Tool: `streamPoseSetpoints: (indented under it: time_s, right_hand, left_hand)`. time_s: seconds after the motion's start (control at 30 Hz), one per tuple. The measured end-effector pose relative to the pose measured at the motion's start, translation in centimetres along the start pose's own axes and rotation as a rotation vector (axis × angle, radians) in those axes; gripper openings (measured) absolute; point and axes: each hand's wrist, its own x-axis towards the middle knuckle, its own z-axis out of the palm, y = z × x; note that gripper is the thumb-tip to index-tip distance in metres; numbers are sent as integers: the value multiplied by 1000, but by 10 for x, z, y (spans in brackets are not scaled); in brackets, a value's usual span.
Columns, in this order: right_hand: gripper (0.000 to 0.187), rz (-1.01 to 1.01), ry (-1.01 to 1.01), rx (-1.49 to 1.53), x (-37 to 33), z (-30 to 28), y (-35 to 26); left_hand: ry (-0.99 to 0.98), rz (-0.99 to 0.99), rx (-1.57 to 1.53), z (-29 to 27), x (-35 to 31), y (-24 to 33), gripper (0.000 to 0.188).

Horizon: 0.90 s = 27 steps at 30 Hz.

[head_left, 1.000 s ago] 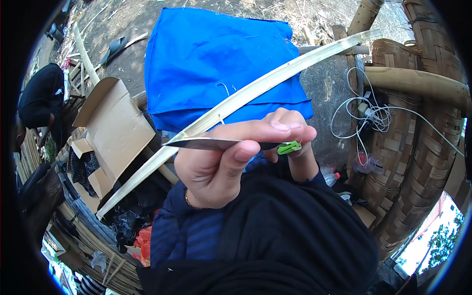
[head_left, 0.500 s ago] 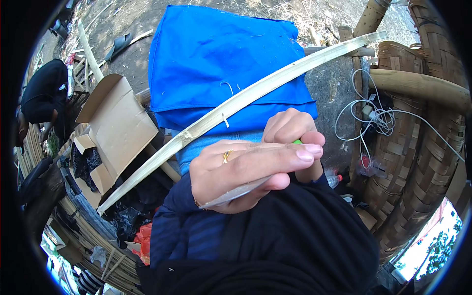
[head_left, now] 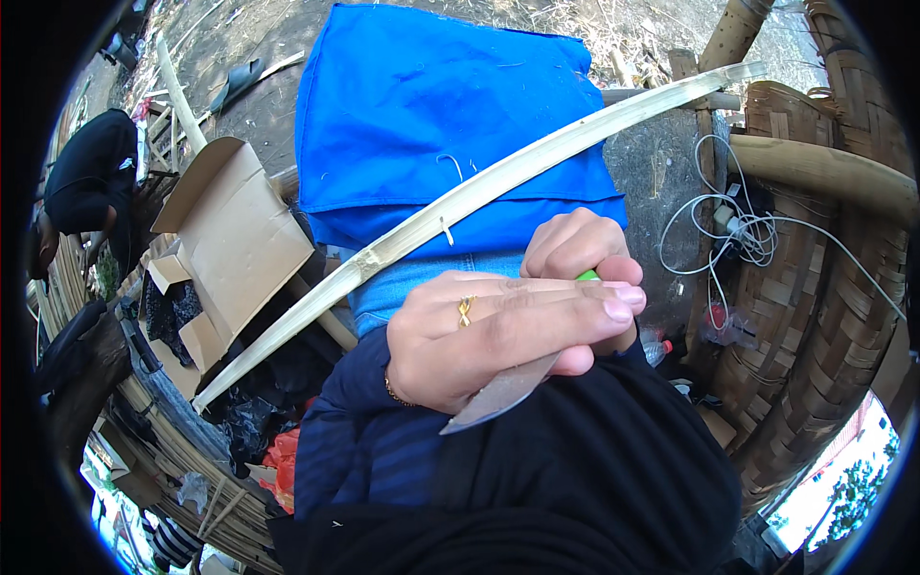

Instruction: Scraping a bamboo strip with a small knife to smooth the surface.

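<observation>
My right hand (head_left: 577, 247) is closed around the green handle (head_left: 587, 276) of a knife, most of the handle hidden in the fist. Across the knife blade (head_left: 503, 395) lies my left hand (head_left: 498, 321), its fingers held straight and together, the blade between them and the thumb. The blade's tip sticks out below that palm, over my dark clothing. A long pale split bamboo strip (head_left: 441, 222) slants across my lap just beyond both hands. Beneath it spreads a blue cloth (head_left: 450, 105) over my jeans, with a few thin shavings on it.
An opened cardboard box (head_left: 244, 230) stands at the left, near a person in dark clothes (head_left: 91, 172). To the right are a coiled white cable (head_left: 752, 235), woven bamboo panels (head_left: 795, 316) and a thick bamboo pole (head_left: 824, 172). A plastic bottle (head_left: 656, 350) lies beside my right forearm.
My left hand has slid right along the blade toward the handle, so more of the blade and its tip show. My right hand keeps its grip. The view has shifted slightly.
</observation>
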Motion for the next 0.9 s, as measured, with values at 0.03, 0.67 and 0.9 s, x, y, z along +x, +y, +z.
streamPoseSetpoints:
  time_s: [0.03,0.67,0.9]
  right_hand:
    - [72,5,-16,-40,0,-2,0]
    - [65,278,266,-146,-11,11,-5]
    - [70,395,250,-129,-13,16,5]
  left_hand:
    - [2,-1,4,1,-1,-1,25]
    - [282,-147,342,-1,-9,-16,14]
    - [242,-229,448,-2,-7,-13,29]
